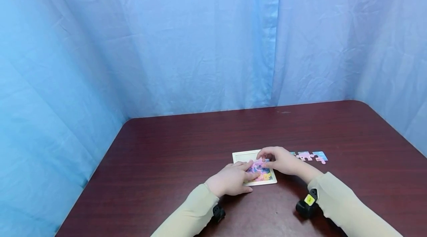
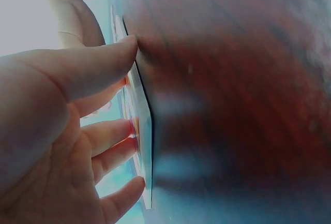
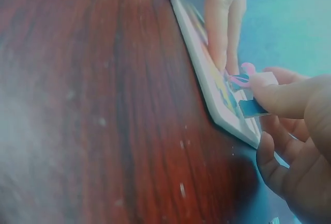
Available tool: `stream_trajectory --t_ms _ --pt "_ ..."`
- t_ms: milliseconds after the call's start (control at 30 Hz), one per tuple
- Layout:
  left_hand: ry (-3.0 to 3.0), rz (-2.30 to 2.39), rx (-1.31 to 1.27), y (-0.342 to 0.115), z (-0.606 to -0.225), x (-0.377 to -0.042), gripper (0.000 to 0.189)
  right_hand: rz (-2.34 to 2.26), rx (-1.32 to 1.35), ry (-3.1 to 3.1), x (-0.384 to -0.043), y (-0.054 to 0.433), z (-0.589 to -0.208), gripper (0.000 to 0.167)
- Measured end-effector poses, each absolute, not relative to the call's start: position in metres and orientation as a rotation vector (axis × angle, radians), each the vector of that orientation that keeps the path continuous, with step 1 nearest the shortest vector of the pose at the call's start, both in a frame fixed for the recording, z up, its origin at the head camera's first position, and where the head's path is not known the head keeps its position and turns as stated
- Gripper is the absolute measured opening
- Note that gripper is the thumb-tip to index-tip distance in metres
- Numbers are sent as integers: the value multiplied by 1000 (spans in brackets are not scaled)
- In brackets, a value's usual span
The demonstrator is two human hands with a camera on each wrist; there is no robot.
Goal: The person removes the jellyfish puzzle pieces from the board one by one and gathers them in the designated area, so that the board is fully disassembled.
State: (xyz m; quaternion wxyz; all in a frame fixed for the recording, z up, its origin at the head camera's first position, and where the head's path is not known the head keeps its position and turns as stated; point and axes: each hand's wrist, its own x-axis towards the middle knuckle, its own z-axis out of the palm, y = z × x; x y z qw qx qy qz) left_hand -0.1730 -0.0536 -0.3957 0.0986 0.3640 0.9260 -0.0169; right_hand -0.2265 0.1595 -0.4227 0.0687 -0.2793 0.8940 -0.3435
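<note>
A white puzzle frame (image 1: pixel 245 155) lies on the table, its near part filled with colourful picture pieces (image 1: pixel 265 177). My left hand (image 1: pixel 232 179) spreads over its left side, fingertips resting on the pieces, fingers straight. In the left wrist view the thumb (image 2: pixel 103 63) touches the frame's edge. My right hand (image 1: pixel 281 161) is over the frame's right side. Between thumb and fingers it pinches a puzzle piece (image 3: pixel 251 108) with blue and pink on it, tilted above the frame beside the left fingertips.
Several loose puzzle pieces (image 1: pixel 305 156) lie in a row right of the frame, partly behind the right hand. The dark red-brown table (image 1: pixel 173 155) reaches to blue curtains (image 1: pixel 200 44) at the back and sides. Each wrist wears a black camera (image 1: pixel 305 207).
</note>
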Motion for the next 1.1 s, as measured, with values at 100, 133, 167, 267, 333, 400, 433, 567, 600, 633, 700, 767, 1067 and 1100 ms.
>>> stream_trajectory --t_ms 100,133,167,267,333,400,433,567,600,633,700,767,1067,1100 --pt "2739 -54 1075 -54 -395 -173 51 -1082 -813 2681 -225 159 -422 15" --pt "2738 -53 1075 -54 -395 -173 51 -1099 -807 2678 -225 159 -421 15" --pt "2737 -52 1074 -54 -396 -173 51 -1115 -802 2676 -224 159 -421 15" --pt "2734 -54 1072 -54 -397 -174 51 -1176 -787 2665 -223 160 -419 15" --pt "2733 -60 1076 -54 -399 -174 51 -1214 -766 2655 -221 162 -418 16" --pt "2736 -67 1080 -54 -400 -175 51 -1246 -744 2640 -219 163 -417 17" --pt "2738 -70 1083 -54 -401 -175 51 -1255 -733 2633 -218 164 -416 17" --pt "2746 -77 1093 -56 -402 -176 51 -1299 -711 2597 -214 166 -415 19" --pt "2748 -79 1094 -56 -402 -176 51 -1312 -709 2590 -212 167 -415 20" --pt "2749 -81 1096 -56 -402 -176 51 -1331 -705 2577 -211 168 -415 21" --pt "2751 -81 1098 -56 -402 -175 51 -1367 -697 2555 -208 170 -415 22" --pt "2754 -85 1103 -55 -401 -175 51 -1405 -695 2525 -205 172 -415 23" --pt "2759 -88 1111 -53 -398 -172 53 -1468 -636 2474 -195 198 -412 23" --pt "2758 -87 1110 -53 -398 -172 53 -1477 -633 2467 -194 202 -412 23"
